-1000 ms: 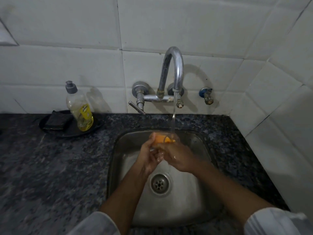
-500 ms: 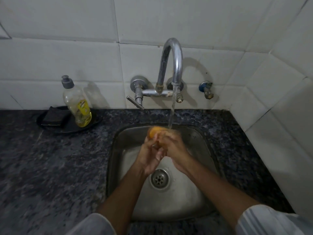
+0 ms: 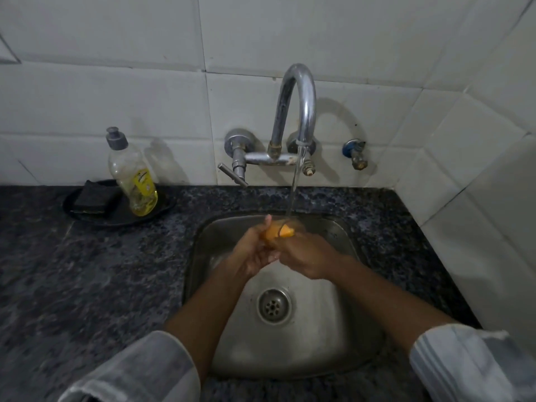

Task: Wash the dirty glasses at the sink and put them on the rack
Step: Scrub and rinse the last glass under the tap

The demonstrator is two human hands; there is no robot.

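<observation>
Over the steel sink [image 3: 342, 338], both my hands hold a small clear glass [image 3: 279, 232] that looks orange. It is tilted, and its rim shows as a thin arc. Water from the curved chrome tap [image 3: 300, 111] runs in a thin stream [image 3: 293, 192] onto it. My left hand [image 3: 252, 252] wraps the glass from the left with the thumb up beside it. My right hand [image 3: 306, 255] closes on it from the right, at the mouth end, and its fingertips are hidden. No rack is in view.
A dish soap bottle [image 3: 135, 178] with yellow liquid stands on a dark tray [image 3: 87, 219] at the back left, beside a black scrub pad [image 3: 92, 198]. Dark speckled stone counter [image 3: 87, 285] surrounds the sink. White tiled walls close off the back and the right. The drain [image 3: 273, 306] lies below my hands.
My hands stay under the stream and have turned the glass slightly. My left thumb now points up beside it.
</observation>
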